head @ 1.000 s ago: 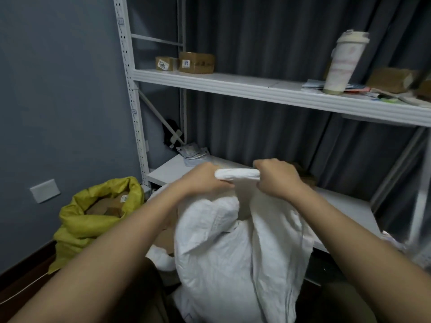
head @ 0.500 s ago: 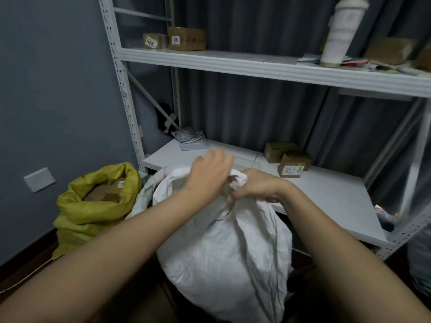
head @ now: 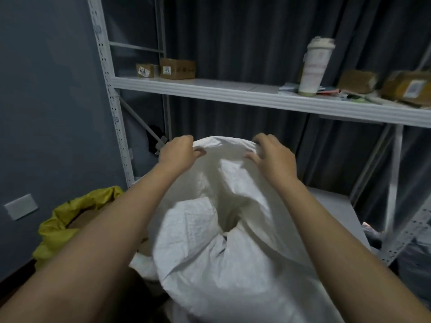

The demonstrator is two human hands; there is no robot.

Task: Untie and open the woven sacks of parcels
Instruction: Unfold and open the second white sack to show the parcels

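- The left hand (head: 178,151) and right hand (head: 271,153), bunched together at the sack's neck half a second ago, are now spread apart.
- Each hand grips the top edge of the white woven sack (head: 224,241) with curled fingers, stretching the mouth wide between them.
- The sack hangs below both hands, its opening gaping.
- A yellow sack (head: 70,220) sits below the left forearm, as before.
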